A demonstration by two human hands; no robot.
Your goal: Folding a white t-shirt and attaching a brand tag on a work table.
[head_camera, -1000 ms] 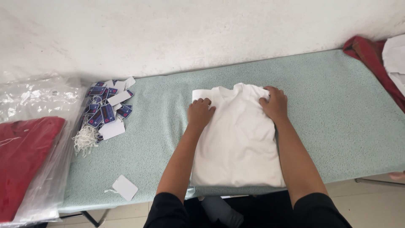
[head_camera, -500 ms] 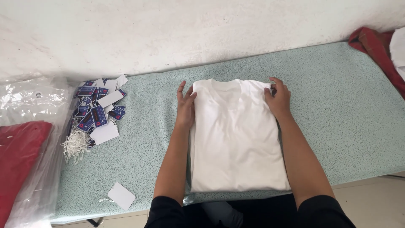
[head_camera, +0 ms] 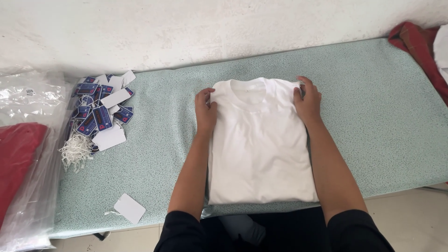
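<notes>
Since half a second ago, both hands have slid slightly inward onto the shoulders of the folded white shirt [head_camera: 261,144], which lies neck-up on the green table [head_camera: 387,107], its lower edge at the near rim. The left hand [head_camera: 206,109] rests flat on the shirt's left edge, fingers together and extended. The right hand [head_camera: 308,100] presses the right shoulder, fingers slightly spread, clamping nothing. A heap of tags [head_camera: 95,116] lies well to the left; one loose tag [head_camera: 129,208] sits near the front edge. A red cloth in a plastic bag [head_camera: 18,158] lies far left. Uneven pressure could skew the fold, or drag the shirt off the near edge.
</notes>
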